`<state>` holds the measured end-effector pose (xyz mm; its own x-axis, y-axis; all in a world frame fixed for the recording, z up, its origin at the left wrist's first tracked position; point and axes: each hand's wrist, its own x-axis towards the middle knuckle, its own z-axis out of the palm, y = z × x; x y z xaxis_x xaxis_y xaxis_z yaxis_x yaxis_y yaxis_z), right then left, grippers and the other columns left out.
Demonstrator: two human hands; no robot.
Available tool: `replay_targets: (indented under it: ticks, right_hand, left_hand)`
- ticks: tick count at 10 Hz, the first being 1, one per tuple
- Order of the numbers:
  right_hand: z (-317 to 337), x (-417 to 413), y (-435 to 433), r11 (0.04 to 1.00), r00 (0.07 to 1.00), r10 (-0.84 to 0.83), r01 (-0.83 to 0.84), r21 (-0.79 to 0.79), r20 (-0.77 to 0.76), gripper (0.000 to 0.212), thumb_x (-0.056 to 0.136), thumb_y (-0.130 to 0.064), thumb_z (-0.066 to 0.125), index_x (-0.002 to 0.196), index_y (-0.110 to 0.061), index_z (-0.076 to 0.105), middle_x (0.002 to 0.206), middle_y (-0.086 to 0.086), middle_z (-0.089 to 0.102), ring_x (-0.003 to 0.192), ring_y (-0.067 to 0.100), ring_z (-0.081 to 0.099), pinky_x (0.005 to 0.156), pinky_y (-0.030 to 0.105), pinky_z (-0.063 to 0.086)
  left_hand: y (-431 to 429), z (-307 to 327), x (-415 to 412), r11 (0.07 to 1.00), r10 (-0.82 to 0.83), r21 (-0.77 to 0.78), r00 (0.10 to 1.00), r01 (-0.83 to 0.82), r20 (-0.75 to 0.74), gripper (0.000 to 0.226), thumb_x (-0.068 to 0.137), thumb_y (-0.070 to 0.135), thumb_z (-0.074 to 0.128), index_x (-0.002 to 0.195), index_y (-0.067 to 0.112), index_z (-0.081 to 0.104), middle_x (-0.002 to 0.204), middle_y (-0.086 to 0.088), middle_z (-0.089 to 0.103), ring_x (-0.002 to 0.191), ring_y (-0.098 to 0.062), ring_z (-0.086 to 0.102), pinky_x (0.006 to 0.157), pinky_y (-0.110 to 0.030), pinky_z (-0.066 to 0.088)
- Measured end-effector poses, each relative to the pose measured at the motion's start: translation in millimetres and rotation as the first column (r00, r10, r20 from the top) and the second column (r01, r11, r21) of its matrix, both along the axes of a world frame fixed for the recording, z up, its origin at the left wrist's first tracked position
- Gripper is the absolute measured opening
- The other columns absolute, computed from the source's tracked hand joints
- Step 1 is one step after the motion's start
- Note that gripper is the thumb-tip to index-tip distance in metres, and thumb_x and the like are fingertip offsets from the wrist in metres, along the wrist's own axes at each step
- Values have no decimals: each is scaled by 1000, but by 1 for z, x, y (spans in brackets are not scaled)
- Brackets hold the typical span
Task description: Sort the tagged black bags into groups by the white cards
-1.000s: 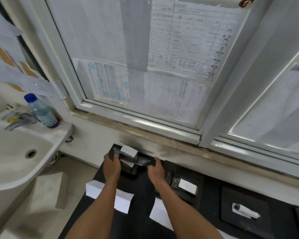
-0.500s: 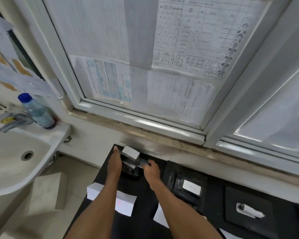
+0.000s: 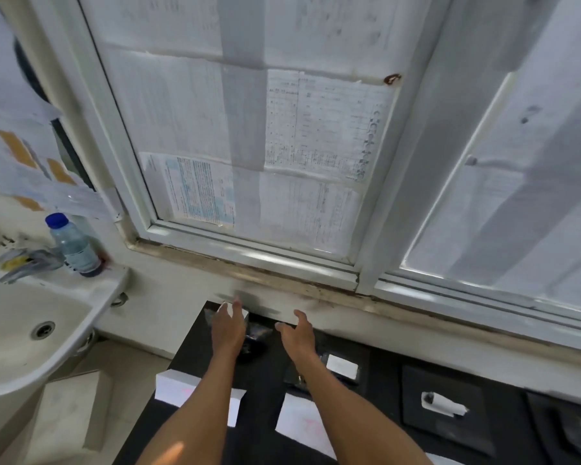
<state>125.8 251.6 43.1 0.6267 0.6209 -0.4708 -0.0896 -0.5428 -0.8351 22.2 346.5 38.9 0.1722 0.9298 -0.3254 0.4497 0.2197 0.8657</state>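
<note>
Where the black table (image 3: 198, 357) meets the wall under the window, a small pile of black bags (image 3: 255, 335) sits in the far left corner, and both arms are stretched toward it. The left hand (image 3: 228, 328) lies over the pile's left side, fingers straight and together, their tips across the white tag (image 3: 222, 308) on top. Its grip is spread and pinches nothing. The right hand (image 3: 298, 337) is just right of the pile, fingers loosely extended and thumb held out toward the bags. Its grip is likewise spread, and I cannot tell whether it touches them. The pile shows dark and shiny in the gap between the two hands.

Nearer on the table, a white card (image 3: 182, 389) lies under the left forearm and a second white card (image 3: 299, 422) under the right. Just right of the right wrist lies another tagged bag (image 3: 341, 366), with a further bag (image 3: 450, 427) beyond it along the wall. Off the table's left edge stands a white sink (image 3: 21, 330) with a blue-capped bottle (image 3: 73, 246) on its rim. Papers cover the window panes (image 3: 215, 129).
</note>
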Motion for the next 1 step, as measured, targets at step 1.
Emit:
replay_targets:
  ticks: [1]
  right_hand:
    - [25,15,-37,995,995,-64,58,81,76,63,91,-26,61,146,-16,32,150,10,33,135,27,37,109,34,34]
  left_hand:
    - [-35,31,15,992,-123,37,992,124,-29,60,98,52,31,131,6,52,138,-15,51,127,-33,46,107,-41,35]
